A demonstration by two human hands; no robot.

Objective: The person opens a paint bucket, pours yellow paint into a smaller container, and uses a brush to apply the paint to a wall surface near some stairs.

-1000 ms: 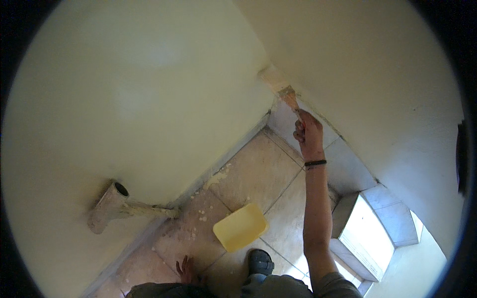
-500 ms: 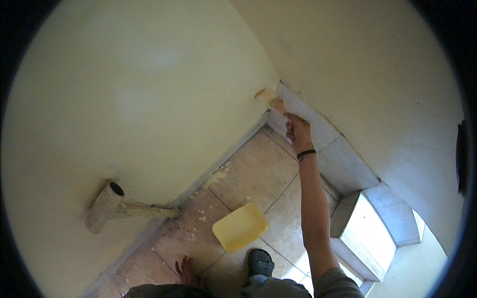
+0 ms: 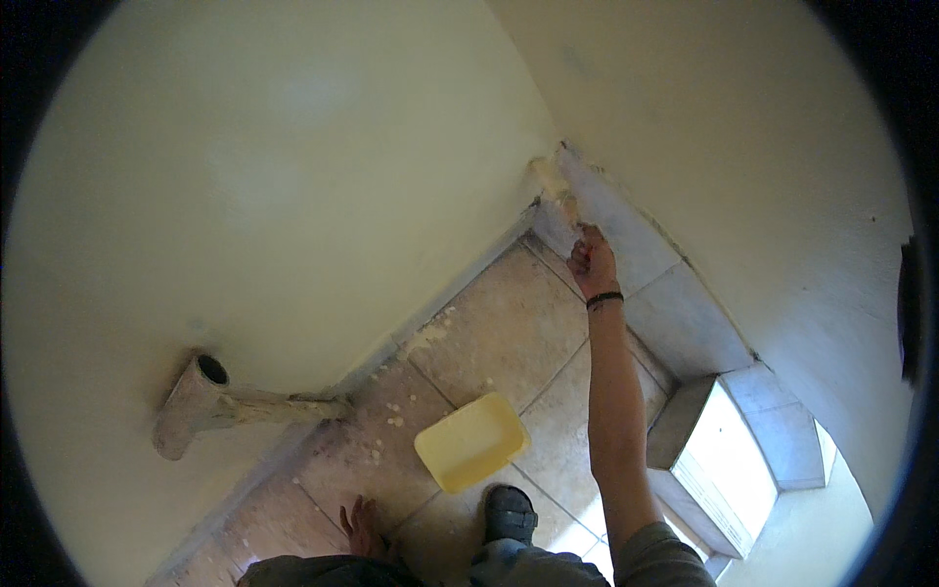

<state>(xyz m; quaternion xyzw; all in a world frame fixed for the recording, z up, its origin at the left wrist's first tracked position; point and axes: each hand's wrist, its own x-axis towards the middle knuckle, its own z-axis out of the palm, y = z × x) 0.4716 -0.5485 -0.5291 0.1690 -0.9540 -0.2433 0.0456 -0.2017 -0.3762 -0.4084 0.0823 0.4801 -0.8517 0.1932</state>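
Observation:
At the far corner, my right hand (image 3: 594, 262) is closed round the handle of a paintbrush (image 3: 556, 184). The brush's pale, paint-covered bristles press on the lower part of the left wall (image 3: 391, 176), beside the grey tiled skirting (image 3: 616, 220). My left hand (image 3: 364, 528) hangs low by my leg, empty, with its fingers apart. Between my two arms a yellow plastic tub (image 3: 472, 442) with pale yellow paint in it rests on the tiled floor (image 3: 499, 303).
A paint-marked pipe (image 3: 191, 406) with an open end juts from the left wall near the floor. Paint drips (image 3: 425, 340) spot the tiles along that wall. My shoe (image 3: 510, 514) is just behind the tub. A bright window opening (image 3: 729, 465) is at the right.
The paintbrush in my right hand has shifted slightly right and up, closer to the corner. The whole view has shifted a little; my left hand stays low.

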